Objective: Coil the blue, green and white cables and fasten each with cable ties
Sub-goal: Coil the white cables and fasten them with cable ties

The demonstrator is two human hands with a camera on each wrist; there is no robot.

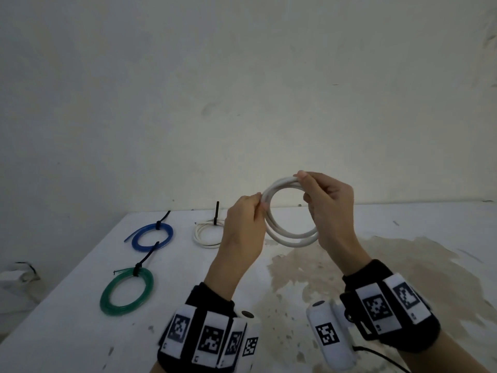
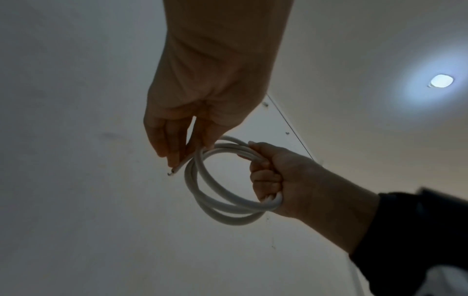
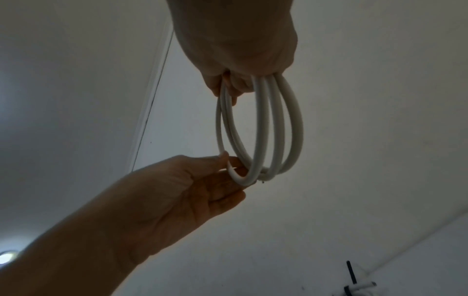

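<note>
White table [image 1: 80, 305] below; right hand [image 1: 326, 208] fingers grip the white coil [image 1: 287, 238], left hand [image 1: 243, 227] pinches its end. Loosening either could spring the loops apart.

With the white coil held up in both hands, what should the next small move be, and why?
Probably tuck the loose end into the white coil and reach for a tie. The right hand grips the loops, the left hand pinches the end, and no tie shows on it, unlike the blue coil and green coil.
</note>
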